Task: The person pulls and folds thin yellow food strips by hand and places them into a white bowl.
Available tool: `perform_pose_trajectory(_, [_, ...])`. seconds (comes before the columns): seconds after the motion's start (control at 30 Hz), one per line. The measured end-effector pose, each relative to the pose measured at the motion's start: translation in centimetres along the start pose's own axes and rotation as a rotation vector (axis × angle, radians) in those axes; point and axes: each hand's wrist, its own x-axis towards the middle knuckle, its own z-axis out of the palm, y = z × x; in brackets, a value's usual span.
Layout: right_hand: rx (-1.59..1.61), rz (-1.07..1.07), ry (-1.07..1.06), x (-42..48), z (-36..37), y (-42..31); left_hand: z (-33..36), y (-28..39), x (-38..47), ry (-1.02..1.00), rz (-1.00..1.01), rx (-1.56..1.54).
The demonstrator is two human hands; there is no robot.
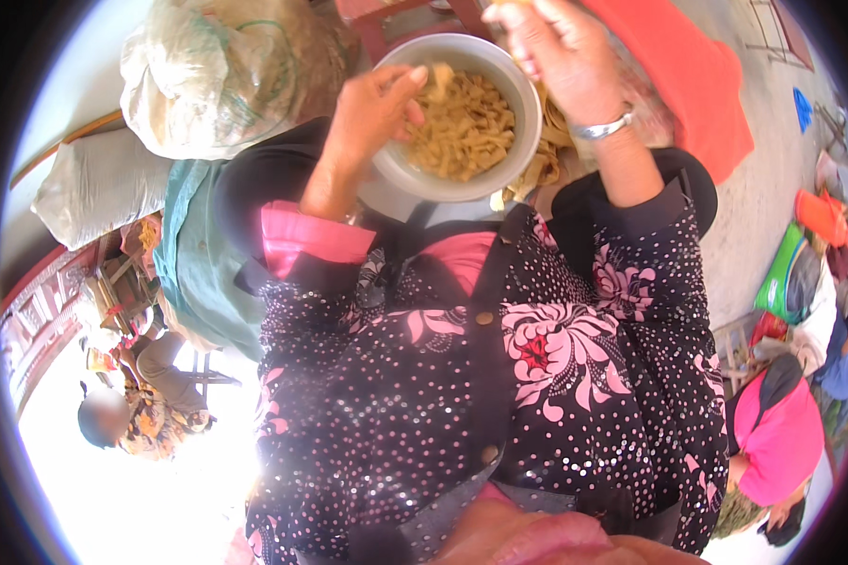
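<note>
Between my knees stands a round metal basin [530,134] holding many small pale-brown, strip-like pieces [470,134], of a kind I cannot tell. Over the basin's left side is my left hand [385,106], thumb and forefinger close together. A blurred yellowish piece [439,79] shows just beyond the thumb tip; whether the fingers touch it is unclear. My right hand [555,53], with a silver bracelet at the wrist, is raised at the basin's upper right. Its fingers are bent around a yellowish-orange piece [514,3], partly cut off by the top edge. Longer brownish strips [537,169] lie right of the basin.
Large filled plastic sacks [198,85] and a teal sack [201,247] stand at left. A red cloth [699,92] lies at right, and a reddish wooden stool or frame [381,28] stands behind the basin. Other people sit at far left [162,395] and far right [777,438].
</note>
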Motion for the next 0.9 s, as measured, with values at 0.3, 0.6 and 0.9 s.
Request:
perform_pose_trajectory(0.3, [-0.039, -0.152, -0.349, -10.1, 8.9, -1.9, 5.1, -4.8, -1.4, -0.468, -0.252, -0.779])
perform_pose_trajectory(0.6, [0.296, 0.048, -0.307, -10.6, 8.0, -3.2, 2.2, -0.6, -1.8, -0.494, -0.202, -0.652])
perform_pose_trajectory(0.9, [0.312, -0.06, 0.385, -8.3, 7.2, -0.1, 1.9, 2.9, -4.8, -0.447, 0.124, -0.442])
